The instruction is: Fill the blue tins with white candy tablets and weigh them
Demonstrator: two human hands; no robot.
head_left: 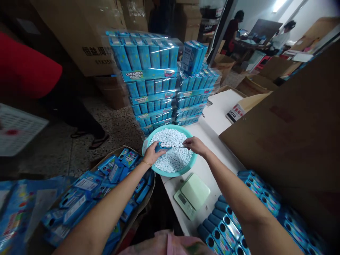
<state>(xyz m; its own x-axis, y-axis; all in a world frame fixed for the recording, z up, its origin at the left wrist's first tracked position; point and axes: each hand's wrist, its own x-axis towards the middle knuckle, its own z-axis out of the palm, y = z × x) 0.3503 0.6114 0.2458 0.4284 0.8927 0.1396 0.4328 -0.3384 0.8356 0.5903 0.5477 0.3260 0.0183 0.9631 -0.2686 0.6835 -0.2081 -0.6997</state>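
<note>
Blue tube [160, 147] | left hand [152, 154]: fingers closed around it | right hand [195, 146]: fingers pinched at row of white candies [172, 144] | teal plastic basin [166, 127] beneath | "CARAMELO MACIZO" cartons [148, 74] behind

A round plastic tub [170, 174] sits on the long flat table [209, 124], and small round candies [174, 159] lie in it. Right behind the tub stand tall stacks of cardboard candy boxes [151, 81]. A flat square kitchen scale [191, 196] is in front of the tub. Thin plastic tubes [223, 226] lie to your right of the scale. On your left, an open cardboard box [148, 202] holds more tubes [77, 207].
</note>
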